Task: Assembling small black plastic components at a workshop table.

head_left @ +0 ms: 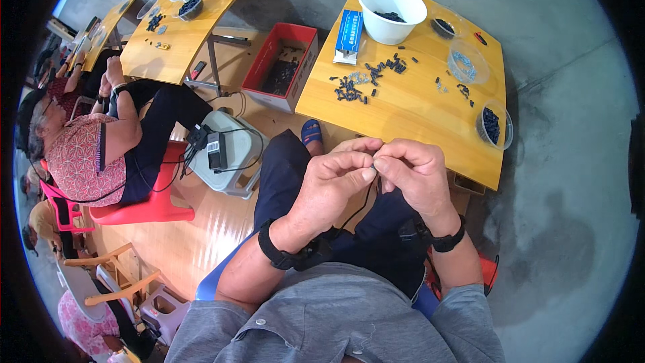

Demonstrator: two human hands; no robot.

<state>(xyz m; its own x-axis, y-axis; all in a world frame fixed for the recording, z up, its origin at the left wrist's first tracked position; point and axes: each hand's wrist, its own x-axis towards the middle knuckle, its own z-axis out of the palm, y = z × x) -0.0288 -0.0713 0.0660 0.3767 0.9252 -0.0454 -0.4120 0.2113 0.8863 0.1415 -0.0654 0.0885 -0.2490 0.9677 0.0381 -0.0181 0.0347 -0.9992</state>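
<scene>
My left hand [334, 178] and my right hand [415, 173] meet fingertip to fingertip above my lap, just in front of the wooden table [403, 121]. Between the pinched fingers sits a tiny part [373, 163], mostly hidden. A thin black cord hangs down from my hands. Both wrists carry black straps. On the table lies a scatter of small black parts [363, 81], a white bowl [392, 4] with black parts inside, and a blue-and-white box [349, 35].
Clear plastic cups [494, 126] [467, 62] with small parts stand along the table's right side. A red box [280, 66] and a white stool [225, 151] with a device sit on the floor at left. Another person [101, 148] sits on a red chair at a second table [181, 23].
</scene>
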